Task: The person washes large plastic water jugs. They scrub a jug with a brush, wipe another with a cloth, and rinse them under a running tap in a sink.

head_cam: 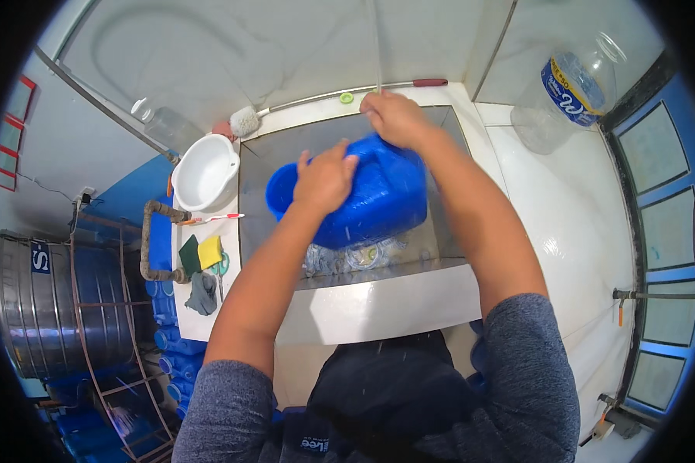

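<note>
A blue plastic jug (376,197) is tilted over a grey sink basin (260,173), its wide round opening or cap facing left. My left hand (326,178) lies on the jug's upper side beside that round end, fingers spread. My right hand (395,118) is at the back edge of the basin, above the jug's top right, with its fingers curled by a thin clear stream or hose; what it grips is hard to tell. Below the jug, a crumpled cloth or netting (324,260) and a round clear item (368,256) lie in the basin.
On the left ledge are a white plastic basin (205,173), toothbrush (220,218), green scouring pad (190,256), yellow sponge (209,252), scissors (222,266) and grey cloth (202,294). A long-handled brush (245,121) and green cap (346,98) lie behind. A large clear bottle (564,95) stands right.
</note>
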A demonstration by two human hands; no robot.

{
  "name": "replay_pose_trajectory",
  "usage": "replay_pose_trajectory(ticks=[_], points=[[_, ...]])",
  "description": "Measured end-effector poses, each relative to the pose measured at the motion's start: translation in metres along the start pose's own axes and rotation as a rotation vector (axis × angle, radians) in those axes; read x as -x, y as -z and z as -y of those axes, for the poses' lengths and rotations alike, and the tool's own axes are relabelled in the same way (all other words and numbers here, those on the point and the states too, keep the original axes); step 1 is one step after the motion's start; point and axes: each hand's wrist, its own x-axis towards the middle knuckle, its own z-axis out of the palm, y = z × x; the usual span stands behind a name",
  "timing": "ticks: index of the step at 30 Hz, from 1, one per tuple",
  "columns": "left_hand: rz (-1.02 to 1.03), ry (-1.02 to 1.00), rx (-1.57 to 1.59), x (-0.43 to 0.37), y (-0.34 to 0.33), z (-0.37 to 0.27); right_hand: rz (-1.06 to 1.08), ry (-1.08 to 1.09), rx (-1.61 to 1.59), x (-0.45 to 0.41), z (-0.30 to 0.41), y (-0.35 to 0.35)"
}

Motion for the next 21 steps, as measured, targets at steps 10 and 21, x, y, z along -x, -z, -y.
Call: replay_pose_trajectory(ticks=[10,21], points=[[-0.083,0.319,0.119,0.012,-0.006,0.011,0.339,-0.399,0.363,-0.052,0.032,0.001],[-0.047,0.265,0.068,-0.033,-0.009,-0.016,0.184,-0.505,-0.753,-0.037,0.037,0.044]])
